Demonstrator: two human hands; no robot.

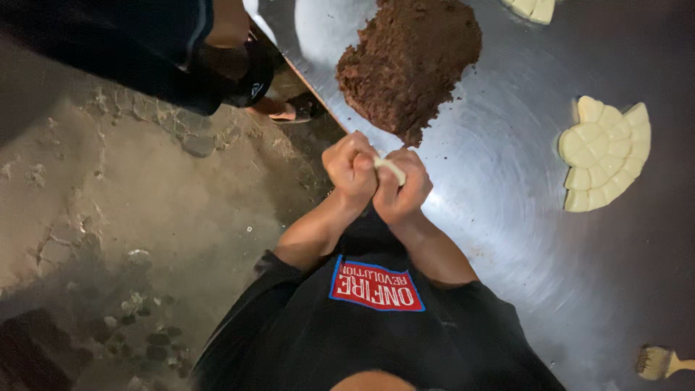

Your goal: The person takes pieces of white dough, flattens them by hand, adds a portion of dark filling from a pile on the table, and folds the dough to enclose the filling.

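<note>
A small lump of pale dough (391, 169) is squeezed between both hands at the near edge of a steel bench (507, 217), just short of a mound of brown filling (409, 61). The left hand (352, 170) and right hand (403, 190) are clenched fist to fist around it, forearms drawn in against the chest. Held partly over the concrete floor (108, 195), the dough could tear or drop if pressed unevenly. A fan-shaped mould (607, 154) and what appears to be a brush (660, 362) lie well apart.
</note>
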